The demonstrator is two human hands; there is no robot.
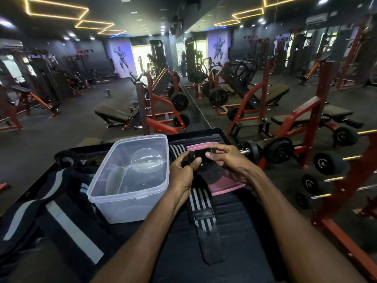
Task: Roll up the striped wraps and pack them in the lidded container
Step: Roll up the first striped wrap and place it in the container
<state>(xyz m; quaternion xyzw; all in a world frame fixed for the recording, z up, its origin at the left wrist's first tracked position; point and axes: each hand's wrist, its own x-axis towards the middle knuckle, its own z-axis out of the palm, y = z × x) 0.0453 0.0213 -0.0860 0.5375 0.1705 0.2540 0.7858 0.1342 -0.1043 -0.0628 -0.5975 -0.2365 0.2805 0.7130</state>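
A dim gym fills the upper half of the frame, with red-framed weight machines (pixel 163 103) in the centre and a rack of black dumbbells (pixel 326 162) running down the right edge.

In the lower half sits a black padded bench surface (pixel 234 231), seen from above.

Across the lower left of the frame lie dark wraps with broad grey stripes (pixel 61 217), loosely spread and overlapping on the bench.

Just left of centre stands a clear plastic container (pixel 130 180), open at the top, with nothing striped inside it. Its walls are see-through, so the bench shows through them.

To the right of the container, partly hidden under the hands, a pink lid (pixel 226 185) lies flat on the bench.

A narrow black-and-grey striped wrap (pixel 201 207) runs from the hands at centre down toward the bottom of the frame, its loose end lying flat on the bench. Its upper end is wound into a small black roll (pixel 196 156), held above the pink lid, just right of the container.

The left hand (pixel 182 172) grips the roll, thumb curled over its near side. The right hand (pixel 226 160) pinches the roll's other end, fingers bent around it from above.
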